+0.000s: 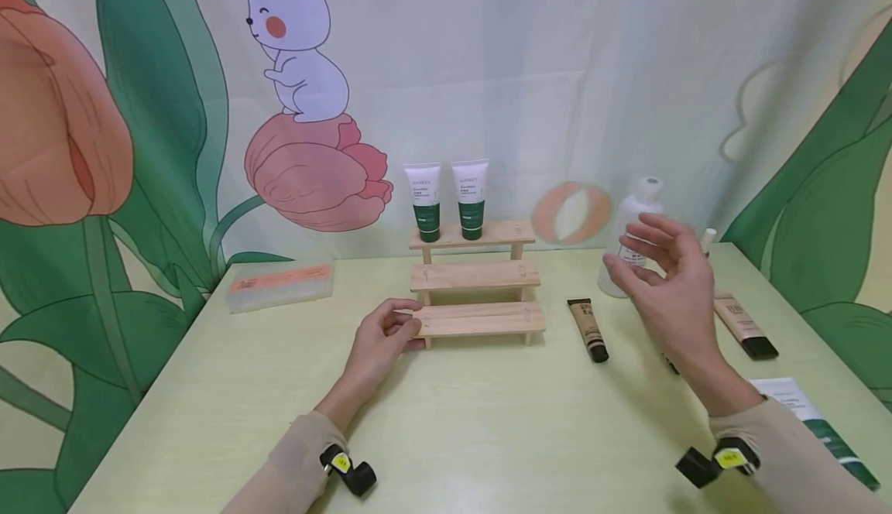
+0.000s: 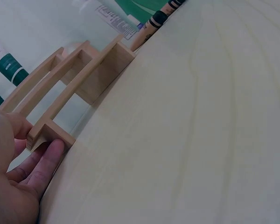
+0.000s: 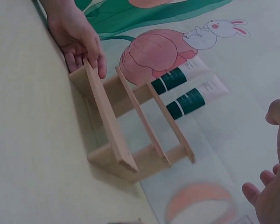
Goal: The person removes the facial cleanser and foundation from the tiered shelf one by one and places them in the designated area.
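Observation:
A small three-step wooden display stand (image 1: 477,275) stands near the back of the table. Two white-and-green squeeze tubes (image 1: 427,203) are upright on its top step. My left hand (image 1: 379,336) grips the left end of the lowest step, thumb above and fingers beneath, as the left wrist view shows. My right hand (image 1: 669,289) is raised over the table's right side, fingers spread and bent with nothing between them. Behind it, partly covered, is a white bottle (image 1: 646,189). A small tan tube with a black cap (image 1: 588,330) lies between the stand and this hand.
At the back left lies a flat translucent box with an orange label (image 1: 280,288). On the right lie a beige BB tube (image 1: 746,325) and another white-and-green tube (image 1: 836,440), partly hidden by the right sleeve. A printed curtain (image 1: 557,73) hangs behind the table.

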Demonstrator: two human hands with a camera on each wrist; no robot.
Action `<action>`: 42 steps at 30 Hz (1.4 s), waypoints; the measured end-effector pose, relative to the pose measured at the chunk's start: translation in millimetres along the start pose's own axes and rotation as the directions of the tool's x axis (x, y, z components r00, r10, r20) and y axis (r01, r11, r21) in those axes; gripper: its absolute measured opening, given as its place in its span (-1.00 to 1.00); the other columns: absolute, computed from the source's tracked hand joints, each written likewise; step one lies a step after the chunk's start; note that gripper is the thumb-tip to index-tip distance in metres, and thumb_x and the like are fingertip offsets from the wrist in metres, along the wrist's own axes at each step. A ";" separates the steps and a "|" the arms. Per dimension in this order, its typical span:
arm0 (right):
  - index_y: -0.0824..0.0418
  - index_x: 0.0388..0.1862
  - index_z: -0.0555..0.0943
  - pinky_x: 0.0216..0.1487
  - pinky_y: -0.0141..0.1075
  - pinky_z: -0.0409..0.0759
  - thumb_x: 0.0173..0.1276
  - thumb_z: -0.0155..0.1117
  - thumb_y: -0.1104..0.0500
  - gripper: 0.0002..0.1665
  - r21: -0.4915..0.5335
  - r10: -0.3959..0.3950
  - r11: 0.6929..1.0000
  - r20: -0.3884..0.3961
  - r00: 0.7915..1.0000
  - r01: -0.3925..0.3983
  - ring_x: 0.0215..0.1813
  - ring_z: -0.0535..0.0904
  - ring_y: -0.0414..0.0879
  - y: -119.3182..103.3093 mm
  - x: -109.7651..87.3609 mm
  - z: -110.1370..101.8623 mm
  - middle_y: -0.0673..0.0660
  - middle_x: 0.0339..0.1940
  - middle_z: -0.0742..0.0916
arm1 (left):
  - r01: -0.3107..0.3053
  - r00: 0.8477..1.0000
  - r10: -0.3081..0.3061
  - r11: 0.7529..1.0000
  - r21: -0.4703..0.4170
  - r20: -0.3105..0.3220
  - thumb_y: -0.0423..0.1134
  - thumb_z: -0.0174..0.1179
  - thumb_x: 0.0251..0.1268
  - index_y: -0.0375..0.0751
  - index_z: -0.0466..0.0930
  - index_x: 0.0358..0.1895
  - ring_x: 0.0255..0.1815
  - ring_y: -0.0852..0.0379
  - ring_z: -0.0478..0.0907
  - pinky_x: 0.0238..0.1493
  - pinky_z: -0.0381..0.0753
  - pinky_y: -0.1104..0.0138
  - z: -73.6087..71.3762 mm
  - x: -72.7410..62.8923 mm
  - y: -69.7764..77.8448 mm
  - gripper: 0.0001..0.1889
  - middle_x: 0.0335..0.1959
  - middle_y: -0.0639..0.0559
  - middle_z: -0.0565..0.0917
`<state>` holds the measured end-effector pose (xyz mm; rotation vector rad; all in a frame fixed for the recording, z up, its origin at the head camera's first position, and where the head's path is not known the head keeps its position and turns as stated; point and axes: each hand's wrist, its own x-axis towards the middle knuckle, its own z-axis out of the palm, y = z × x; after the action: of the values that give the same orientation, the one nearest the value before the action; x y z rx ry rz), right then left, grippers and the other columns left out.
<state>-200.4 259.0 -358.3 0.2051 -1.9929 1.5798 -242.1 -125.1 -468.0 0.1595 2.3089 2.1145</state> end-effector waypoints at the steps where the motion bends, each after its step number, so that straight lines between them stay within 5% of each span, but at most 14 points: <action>1: 0.09 0.57 0.54 0.18 -0.52 0.78 0.43 0.57 0.38 -0.22 0.024 -0.013 1.000 0.010 1.000 0.013 0.34 0.72 -0.06 -0.1 2.9 7.2 0.07 0.35 0.71 | 0.000 1.000 0.000 1.000 0.000 0.000 -0.42 0.28 0.65 -0.23 0.72 0.27 -0.06 0.02 0.80 0.05 0.94 0.16 -0.1 0.0 -0.3 -0.73 -0.04 -0.23 0.74; 10: 0.04 0.59 0.51 0.29 -0.34 0.79 0.47 0.57 0.30 -0.23 0.138 -0.047 0.990 0.100 0.994 0.033 0.41 0.63 0.04 4.5 27.7 64.8 0.15 0.39 0.65 | -0.008 1.000 0.008 1.000 0.000 -0.004 -0.44 0.28 0.63 -0.23 0.72 0.27 -0.09 0.02 0.78 0.03 0.94 0.17 -0.9 0.9 -2.7 -0.72 -0.07 -0.22 0.74; 18: 0.13 0.60 0.47 0.43 0.09 0.75 0.46 0.62 0.23 -0.20 0.135 -0.025 0.991 0.121 0.992 0.009 0.43 0.64 0.12 9.8 45.9 102.9 0.21 0.41 0.62 | -0.021 1.000 0.021 1.000 -0.006 0.007 -0.43 0.29 0.63 -0.22 0.73 0.26 -0.09 0.02 0.78 0.02 0.94 0.18 0.2 1.4 -2.6 -0.73 -0.07 -0.21 0.73; 32: 0.13 0.58 0.47 0.41 0.11 0.77 0.41 0.66 0.24 -0.16 0.125 -0.001 0.992 0.156 0.988 -0.019 0.40 0.65 0.14 17.4 67.5 161.7 0.23 0.42 0.63 | -0.022 1.000 0.022 1.000 -0.007 0.003 -0.44 0.29 0.63 -0.24 0.72 0.26 -0.09 0.05 0.75 0.02 0.94 0.18 -2.9 0.5 -2.3 -0.73 -0.06 -0.21 0.73; 42: 0.07 0.55 0.50 0.40 0.12 0.78 0.45 0.63 0.25 -0.23 0.099 0.023 0.994 0.171 0.985 -0.041 0.32 0.71 0.11 21.9 68.4 180.2 0.19 0.35 0.72 | -0.019 1.000 0.019 1.000 -0.003 0.008 -0.42 0.29 0.64 -0.25 0.71 0.27 -0.08 0.02 0.77 0.04 0.94 0.16 -2.4 -0.6 -0.2 -0.73 -0.04 -0.25 0.74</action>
<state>-328.3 113.3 -363.9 0.3609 -2.0530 1.7382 -241.7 -127.6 -468.0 0.1897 2.3088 2.1218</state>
